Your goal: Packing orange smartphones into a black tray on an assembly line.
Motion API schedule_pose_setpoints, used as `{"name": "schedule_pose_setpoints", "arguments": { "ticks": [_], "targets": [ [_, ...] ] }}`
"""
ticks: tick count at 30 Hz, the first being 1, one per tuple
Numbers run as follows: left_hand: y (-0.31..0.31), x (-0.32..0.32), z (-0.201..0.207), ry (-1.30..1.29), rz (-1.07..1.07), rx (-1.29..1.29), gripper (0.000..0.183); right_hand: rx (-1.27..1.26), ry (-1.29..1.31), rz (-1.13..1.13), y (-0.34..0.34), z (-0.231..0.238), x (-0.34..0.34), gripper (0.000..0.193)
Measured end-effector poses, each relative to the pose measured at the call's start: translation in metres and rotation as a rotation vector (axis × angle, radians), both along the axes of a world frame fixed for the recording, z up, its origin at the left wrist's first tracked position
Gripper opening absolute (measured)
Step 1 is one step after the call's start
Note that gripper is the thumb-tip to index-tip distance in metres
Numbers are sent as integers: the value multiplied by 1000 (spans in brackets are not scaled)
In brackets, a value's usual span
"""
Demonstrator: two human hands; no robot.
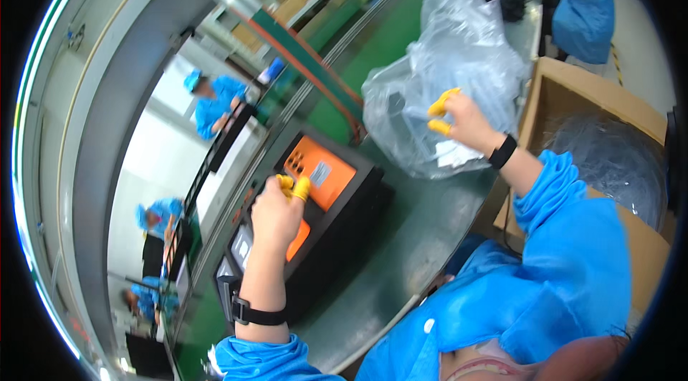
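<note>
My left hand [276, 216], with yellow finger cots on its fingertips, is over a black box-shaped device [369, 179] with an orange panel [322, 169] on its top. Its fingers are slightly apart at the panel's near edge; whether they touch it I cannot make out. A pale label and several dark round spots mark the panel. Farther right, my right hand [467, 121] also wears yellow finger cots. Thumb and finger are spread, with a gap between them, over a large crumpled clear plastic bag [459, 44]. A white paper piece [459, 154] shows by the bag's near edge.
The device and bag are on a green work line [423, 220]. At right stands an open cardboard box [595, 87] with clear plastic [609, 159] inside. A metal post [287, 44] rises beyond the device. A co-worker in blue [584, 5] works at the far right; several others are at left.
</note>
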State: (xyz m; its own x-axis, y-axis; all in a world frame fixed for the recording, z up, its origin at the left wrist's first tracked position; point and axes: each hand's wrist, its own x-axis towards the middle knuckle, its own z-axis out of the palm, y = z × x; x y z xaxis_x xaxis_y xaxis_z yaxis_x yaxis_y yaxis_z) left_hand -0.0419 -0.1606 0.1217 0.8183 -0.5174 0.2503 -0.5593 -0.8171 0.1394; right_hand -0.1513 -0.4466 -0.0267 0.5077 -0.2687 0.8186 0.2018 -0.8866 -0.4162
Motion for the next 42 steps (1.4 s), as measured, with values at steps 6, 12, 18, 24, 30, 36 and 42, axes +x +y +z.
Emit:
{"name": "schedule_pose_setpoints", "arguments": {
  "ticks": [6,12,18,24,30,36,42],
  "targets": [
    [-19,2,-52,-69,9,344,64,-196,-42,251,95,53,-47,16],
    [-31,38,-49,674,-50,-958,41,-273,340,640,181,-16,-56,15],
    [-30,38,-40,894,-39,-1228,30,-91,963,791,221,-34,-15,58],
    [56,-42,-32,719,-406,-1389,42,920,513,1142,168,1,-20,50],
    [67,-119,-115,772,-299,-1196,51,974,324,1389,197,25,-10,36],
    [110,-94,-220,432,15,-739,54,83,227,699,185,-6,-7,21],
    [98,-109,-215,317,-56,-370,92,-589,656,862,171,-40,-8,37]
  ]
}}
